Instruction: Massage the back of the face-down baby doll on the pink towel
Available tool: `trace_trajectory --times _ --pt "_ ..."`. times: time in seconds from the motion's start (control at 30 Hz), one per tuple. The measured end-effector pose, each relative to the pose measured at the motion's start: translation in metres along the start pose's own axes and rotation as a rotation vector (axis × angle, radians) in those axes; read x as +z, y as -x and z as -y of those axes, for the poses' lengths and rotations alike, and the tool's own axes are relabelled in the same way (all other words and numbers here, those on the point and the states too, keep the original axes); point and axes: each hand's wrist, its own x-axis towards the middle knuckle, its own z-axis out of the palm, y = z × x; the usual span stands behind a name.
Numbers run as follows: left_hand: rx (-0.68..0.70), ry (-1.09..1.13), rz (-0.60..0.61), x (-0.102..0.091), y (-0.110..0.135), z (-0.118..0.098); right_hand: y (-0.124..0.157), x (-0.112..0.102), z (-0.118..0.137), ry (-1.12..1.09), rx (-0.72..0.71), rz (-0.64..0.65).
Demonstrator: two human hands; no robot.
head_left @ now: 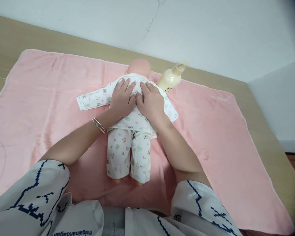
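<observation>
1. Fingers first, head view: left hand (121, 100) and right hand (152, 101) both lie flat and slightly spread on the doll (134, 118), gripping nothing.
2. Doll's mid-frame on a pink blanket (206, 131), top and trousers (118, 152) already on. Hands look placed; can't tell how much is left.
3. Probably face down: head (139, 67) upper middle, feet (116, 180) lower middle, long axis near vertical.

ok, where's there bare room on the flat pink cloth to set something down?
Free: the flat pink cloth between right forearm and the cloth's right edge; also between left forearm and its left edge. Crowded: the centre, where left hand and right hand rest on a doll in white printed clothes, a cream pump bottle near its head.
</observation>
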Motion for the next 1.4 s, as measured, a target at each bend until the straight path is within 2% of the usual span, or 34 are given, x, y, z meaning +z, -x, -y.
trace_trajectory --times 0.13,0.33,0.43,0.57,0.77,0.87,0.97,1.17,1.27,1.4 --pt "0.04 -0.052 -0.063 -0.004 0.002 -0.006 -0.008 -0.003 -0.008 -0.031 -0.064 0.039" --pt "0.062 -0.108 -0.112 -0.008 0.006 -0.012 0.001 -0.027 0.014 0.009 -0.008 0.09" --pt "0.038 -0.091 -0.132 -0.008 0.006 -0.014 0.001 -0.031 0.017 0.004 -0.003 0.086" --pt "0.003 -0.061 -0.116 -0.008 0.003 -0.012 -0.005 -0.025 0.005 -0.058 -0.027 0.053" --pt "0.044 -0.048 -0.063 0.0 -0.002 0.0 -0.014 -0.008 -0.017 -0.125 -0.147 0.091" --pt "0.061 -0.049 -0.064 0.005 -0.002 0.003 -0.013 -0.004 -0.019 -0.103 -0.178 0.091" --pt "0.073 -0.061 -0.085 0.003 -0.001 0.001 -0.008 -0.007 -0.009 -0.043 -0.146 0.057" --pt "0.085 -0.088 -0.123 -0.009 0.004 -0.009 0.004 -0.014 0.015 0.047 0.018 -0.016" --pt "0.06 -0.067 -0.112 -0.008 0.003 -0.009 0.002 -0.01 0.011 0.018 0.029 0.003" --pt "0.036 -0.046 -0.072 0.0 0.0 -0.003 -0.008 -0.004 -0.008 -0.06 -0.054 0.045"
